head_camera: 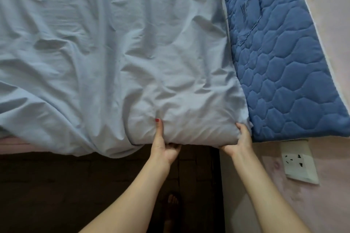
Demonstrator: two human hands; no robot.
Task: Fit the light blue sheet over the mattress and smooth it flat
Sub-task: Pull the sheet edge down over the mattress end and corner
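We see the light blue sheet [117,47] spread over most of the frame, from the upper left down to the lower centre, heavily wrinkled. Its right-hand edge runs diagonally from the top centre to the lower right of centre, where it ends beside the dark blue quilted mattress cover [280,66]. The quilted surface remains uncovered along the right side of the frame.

The left hand [165,145] sits at the lower centre. Its thumb, with a red-painted nail, lies on top of the sheet, and its fingers curl underneath the near edge, gripping a fold of the fabric. The right hand [239,141] sits just right of it, at the corner where sheet and quilted surface meet. Its fingers curl around the bunched corner of the sheet and hold it against the mattress edge.

Between the two hands the sheet forms a rounded, padded bulge over the near edge. To the left of the left hand, the fabric hangs in a loose drape over the edge.

A white wall socket [298,162] sits on the pink wall [331,195] at the lower right. A bare foot [173,201] shows dimly on the dark floor [75,195] at the bottom centre.
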